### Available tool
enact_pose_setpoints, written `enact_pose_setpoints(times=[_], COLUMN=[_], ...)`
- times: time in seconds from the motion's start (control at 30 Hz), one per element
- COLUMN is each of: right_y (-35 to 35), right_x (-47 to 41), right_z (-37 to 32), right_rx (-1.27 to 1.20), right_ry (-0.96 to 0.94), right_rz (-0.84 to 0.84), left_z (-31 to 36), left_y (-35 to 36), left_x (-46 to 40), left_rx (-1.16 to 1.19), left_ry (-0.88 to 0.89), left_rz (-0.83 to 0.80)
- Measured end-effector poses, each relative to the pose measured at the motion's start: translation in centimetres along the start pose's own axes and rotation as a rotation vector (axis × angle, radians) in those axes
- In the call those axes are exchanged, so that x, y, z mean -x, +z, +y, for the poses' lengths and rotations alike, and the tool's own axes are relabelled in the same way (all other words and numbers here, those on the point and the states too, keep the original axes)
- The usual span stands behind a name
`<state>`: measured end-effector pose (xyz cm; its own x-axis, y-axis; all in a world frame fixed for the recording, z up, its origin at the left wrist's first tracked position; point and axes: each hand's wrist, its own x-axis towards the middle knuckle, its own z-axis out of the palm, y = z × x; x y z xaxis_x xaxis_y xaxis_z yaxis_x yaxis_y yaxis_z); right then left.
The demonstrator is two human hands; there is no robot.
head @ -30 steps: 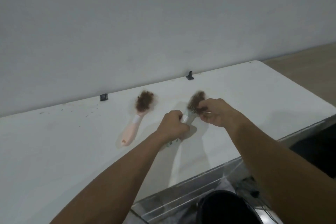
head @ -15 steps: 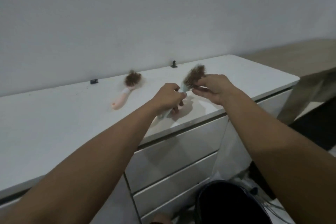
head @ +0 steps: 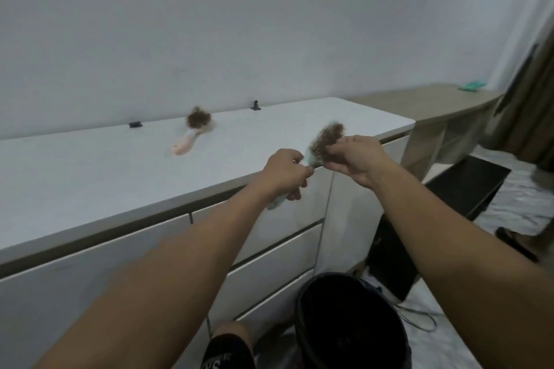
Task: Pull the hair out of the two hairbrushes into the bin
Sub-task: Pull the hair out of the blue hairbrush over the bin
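Pale green plastic: the green hairbrush (head: pixel 311 156) is held in the air in front of the table (head: pixel 90 177) edge, above and beyond the black bin (head: pixel 350 323) on the floor. Left hand (head: pixel 284 174) grips its handle, fingers (head: pixel 295 193) curled round it, handle end poking out below them. Right hand (head: pixel 356 159) is at the brush head, its fingers pinching into the brown hair clump (head: pixel 329 136) matted over the bristles; most of the clump sits just above those fingers, some bare bristles between the two hands. Pink hairbrush (head: pixel 189 141) lies on the table well beyond the left fingers, near the wall, its own hair wad (head: pixel 198 118) on the head. Image is blurred; finer finger detail not readable. A knee in dark shorts (head: pixel 230 350) shows beside the bin
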<state>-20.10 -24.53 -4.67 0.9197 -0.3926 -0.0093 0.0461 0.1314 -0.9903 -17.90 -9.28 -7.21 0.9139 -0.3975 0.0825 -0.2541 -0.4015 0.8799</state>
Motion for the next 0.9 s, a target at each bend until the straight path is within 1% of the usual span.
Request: enact_pose_setpoints(times=[0.17, 0.4, 0.5, 0.67, 0.8, 0.9], right_y=[-1.5, -3.9, -5.1, -7.9, -9.6, -11.0], right_x=[1.6, 2.9, 3.4, 3.7, 4.2, 4.5], right_z=[3.6, 9.9, 12.1, 15.5, 17.2, 18.5], right_rx=[0.077, 0.052, 0.020, 0.041, 0.136, 0.180], right_ry=[0.058, 0.197, 0.254, 0.320, 0.342, 0.362], right_rz=[0.060, 0.047, 0.056, 0.074, 0.056, 0.012], left_z=[-2.5, -8.4, -10.6, -13.0, -14.2, -15.1], left_y=[3.4, 7.9, 9.8, 13.4, 15.5, 16.8], left_x=[2.0, 3.1, 3.6, 4.2, 4.6, 5.0], left_rx=[-0.052, 0.010, 0.090, 0.233, 0.323, 0.384], left_ry=[0.017, -0.111, -0.158, -0.253, -0.327, -0.407], left_rz=[0.024, -0.104, -0.139, -0.170, -0.203, -0.237])
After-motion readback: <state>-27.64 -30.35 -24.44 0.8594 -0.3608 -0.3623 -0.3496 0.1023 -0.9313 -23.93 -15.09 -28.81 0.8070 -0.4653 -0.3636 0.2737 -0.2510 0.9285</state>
